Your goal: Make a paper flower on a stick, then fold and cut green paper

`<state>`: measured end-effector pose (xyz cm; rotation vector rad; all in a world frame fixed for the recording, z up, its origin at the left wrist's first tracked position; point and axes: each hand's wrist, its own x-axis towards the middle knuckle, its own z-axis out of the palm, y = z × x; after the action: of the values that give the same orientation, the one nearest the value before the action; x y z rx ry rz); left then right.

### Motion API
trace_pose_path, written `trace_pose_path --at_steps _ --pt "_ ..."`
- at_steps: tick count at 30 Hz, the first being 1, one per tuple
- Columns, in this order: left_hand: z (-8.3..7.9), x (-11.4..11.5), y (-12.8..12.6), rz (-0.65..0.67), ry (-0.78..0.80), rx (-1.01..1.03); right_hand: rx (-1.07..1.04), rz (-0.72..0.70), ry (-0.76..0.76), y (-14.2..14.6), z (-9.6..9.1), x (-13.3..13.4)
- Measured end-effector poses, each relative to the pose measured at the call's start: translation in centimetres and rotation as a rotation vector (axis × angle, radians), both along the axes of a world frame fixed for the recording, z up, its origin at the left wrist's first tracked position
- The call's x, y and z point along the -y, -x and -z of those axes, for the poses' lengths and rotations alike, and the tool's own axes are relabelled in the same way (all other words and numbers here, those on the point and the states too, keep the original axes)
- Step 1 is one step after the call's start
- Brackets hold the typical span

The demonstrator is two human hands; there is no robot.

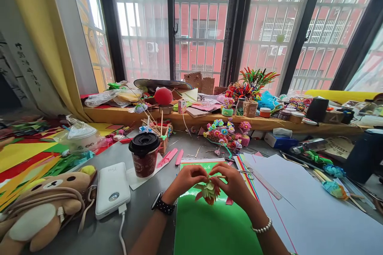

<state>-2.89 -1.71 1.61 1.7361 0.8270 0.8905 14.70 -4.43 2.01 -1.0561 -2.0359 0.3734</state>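
A folded paper flower (pixel 208 192) with pale green and pinkish-red petals hangs between my two hands, above a glossy green folder (pixel 215 227). My left hand (pixel 191 179) comes in from the left, its fingertips pinched at the flower's top. From the other side my right hand (pixel 229 179) closes its thumb and fingers on the flower's upper right. The exact spot where the fingertips meet is partly hidden. Bits of pink paper (pixel 229 201) lie by my right hand on the folder.
Left of the folder stand a lidded dark red cup (pixel 144 157), a white power bank (pixel 113 189) with a cable, and a plush bear (pixel 50 207). To the right lie white paper sheets (pixel 299 191), a ruler (pixel 266 183) and scissors (pixel 248 173). Small flowers (pixel 221 131) stand behind.
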Motion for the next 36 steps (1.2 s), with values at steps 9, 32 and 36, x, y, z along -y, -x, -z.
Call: trace_pose_path --at_steps 9,32,36 --pt "-0.8 0.3 0.3 0.026 0.060 -0.026 -0.026 -0.092 0.123 -0.5 -0.8 0.5" --pt "-0.6 0.4 0.2 0.115 0.119 0.070 -0.173 -0.192 0.308 -0.8 -0.8 0.3" --pt "-0.8 0.6 0.1 0.106 0.109 0.056 -0.152 -0.151 0.268 -0.7 -0.7 0.3"
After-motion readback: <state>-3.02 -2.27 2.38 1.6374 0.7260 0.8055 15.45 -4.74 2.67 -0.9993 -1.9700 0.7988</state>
